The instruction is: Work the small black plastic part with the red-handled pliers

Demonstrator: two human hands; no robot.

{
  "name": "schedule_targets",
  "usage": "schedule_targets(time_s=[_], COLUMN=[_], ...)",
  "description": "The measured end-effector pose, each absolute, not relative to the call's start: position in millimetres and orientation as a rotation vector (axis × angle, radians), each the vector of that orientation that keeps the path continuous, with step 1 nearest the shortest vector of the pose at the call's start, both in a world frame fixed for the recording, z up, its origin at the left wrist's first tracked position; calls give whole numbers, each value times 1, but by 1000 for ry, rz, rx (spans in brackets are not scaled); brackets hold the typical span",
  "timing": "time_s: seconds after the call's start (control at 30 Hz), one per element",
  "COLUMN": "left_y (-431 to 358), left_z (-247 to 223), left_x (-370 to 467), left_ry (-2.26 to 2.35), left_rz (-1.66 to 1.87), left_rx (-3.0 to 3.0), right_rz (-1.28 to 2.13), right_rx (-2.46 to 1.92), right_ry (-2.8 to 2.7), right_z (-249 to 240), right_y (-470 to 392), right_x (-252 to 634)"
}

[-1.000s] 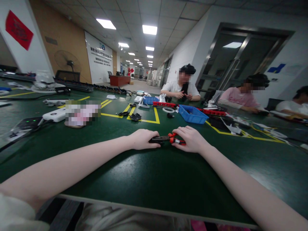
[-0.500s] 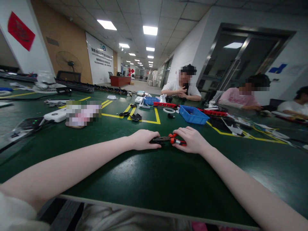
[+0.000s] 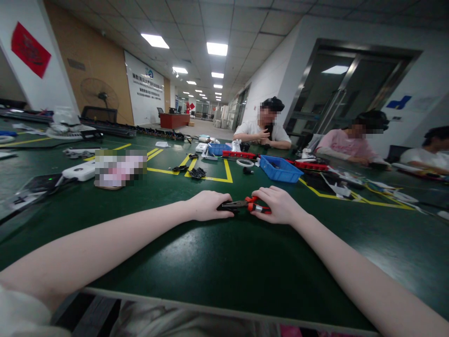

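Note:
My right hand (image 3: 279, 206) is closed around the red-and-black handles of a pair of pliers (image 3: 241, 204). The jaws point left, toward my left hand (image 3: 212, 205). Between its thumb and fingers my left hand pinches a small black part (image 3: 224, 206), mostly hidden by the fingers and the jaws. The plier tips reach this part; whether they bite on it I cannot tell. Both hands are just above the green tabletop (image 3: 210, 262). Beyond them lie small black pieces (image 3: 197, 173) inside a yellow-taped outline.
A blue bin (image 3: 280, 168) stands ahead to the right, near a white ring (image 3: 244, 163) and red strips (image 3: 239, 154). On the left lie a phone (image 3: 121, 171) and a white power strip (image 3: 80, 171) with cables. Several people sit across the table.
The view has shifted slightly. Both hands keep the same hold on the pliers and the small black part, with hardly any movement.

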State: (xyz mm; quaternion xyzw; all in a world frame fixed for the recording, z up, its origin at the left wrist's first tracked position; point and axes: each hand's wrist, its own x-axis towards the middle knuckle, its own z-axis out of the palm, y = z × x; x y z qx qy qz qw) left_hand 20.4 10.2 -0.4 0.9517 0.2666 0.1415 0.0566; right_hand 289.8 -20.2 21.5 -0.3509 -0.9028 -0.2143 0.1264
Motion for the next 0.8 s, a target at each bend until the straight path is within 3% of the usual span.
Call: schedule_targets(time_s=[0.8], left_y=[7], left_z=[3], left_x=[21], left_ry=[811], left_rz=[436], left_rx=[2904], right_rz=[-626], right_rx=[-1052], right_ry=[-2584], right_z=[19], right_y=[-22], right_x=[291])
